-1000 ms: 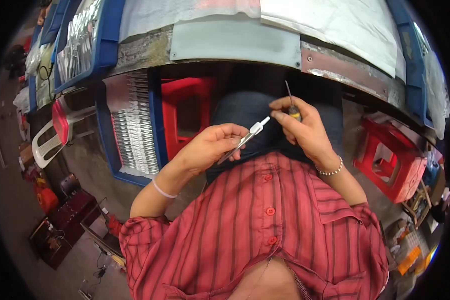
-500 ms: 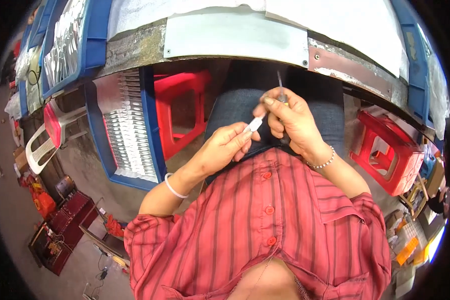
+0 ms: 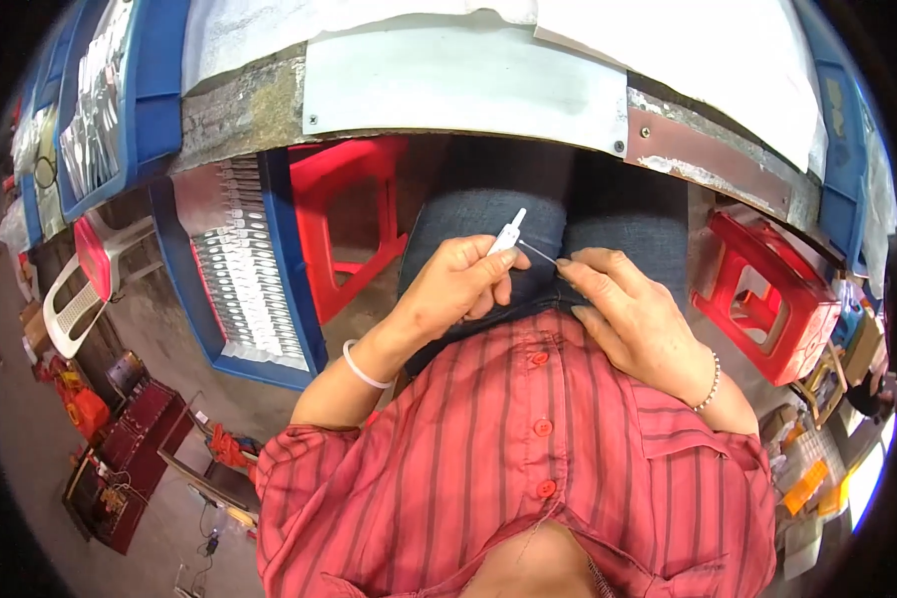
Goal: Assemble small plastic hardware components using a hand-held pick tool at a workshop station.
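Observation:
Over my lap, my left hand (image 3: 473, 277) pinches a small white piece with a narrow tip (image 3: 508, 237) between thumb and fingers. The tip points up and away from me. From the fingertips of my right hand (image 3: 633, 314), a thin metal-shafted tool (image 3: 540, 253) slants toward the white piece. Its shaft end is at or very near the side of that piece; contact cannot be made out. The tool's handle is hidden under my right hand.
A worn workbench edge (image 3: 239, 110) crosses ahead of my knees. To the left, a blue tray (image 3: 314, 334) holds rows of slim silver-and-white pieces, and another blue bin (image 3: 154, 130) sits higher. Red stools (image 3: 319, 229) stand under the bench, one at right (image 3: 802, 334).
My right hand has swung down and right, and the tool's shaft now slants toward the white piece instead of pointing up. The white piece now points away from me.

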{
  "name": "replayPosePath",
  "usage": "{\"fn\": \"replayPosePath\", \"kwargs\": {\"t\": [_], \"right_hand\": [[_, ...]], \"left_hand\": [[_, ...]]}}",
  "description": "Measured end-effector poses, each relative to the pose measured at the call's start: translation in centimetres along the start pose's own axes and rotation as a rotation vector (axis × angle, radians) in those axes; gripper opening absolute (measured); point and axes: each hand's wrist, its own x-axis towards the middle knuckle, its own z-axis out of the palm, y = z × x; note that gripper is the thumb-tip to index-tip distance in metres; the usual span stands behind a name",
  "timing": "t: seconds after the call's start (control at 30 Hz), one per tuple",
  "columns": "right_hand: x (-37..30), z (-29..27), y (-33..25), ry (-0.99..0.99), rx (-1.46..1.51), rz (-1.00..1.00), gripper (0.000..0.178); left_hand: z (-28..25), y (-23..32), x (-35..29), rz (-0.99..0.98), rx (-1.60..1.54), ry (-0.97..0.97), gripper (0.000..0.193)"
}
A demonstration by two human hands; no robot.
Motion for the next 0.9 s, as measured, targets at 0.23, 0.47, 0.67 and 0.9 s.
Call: {"fn": "replayPosePath", "kwargs": {"t": [0.23,0.47,0.67,0.9], "right_hand": [[0.7,0.4,0.4,-0.021,-0.039,-0.001,0.049],[0.8,0.5,0.5,-0.047,-0.041,0.026,0.049],[0.9,1.1,1.0,0.0,-0.036,0.015,0.042],[1.6,2.2,0.9,0.032,-0.19,0.028,0.025]], "left_hand": [[0.4,0.5,0.2,-0.072,-0.037,0.025,0.027],[0.8,0.0,0.3,-0.015,0.06,0.065,0.026],[0.9,-1.4,0.8,0.139,0.243,0.124,0.027],[1.2,-2.3,1.4,0.497,0.804,0.302,0.019]]}}
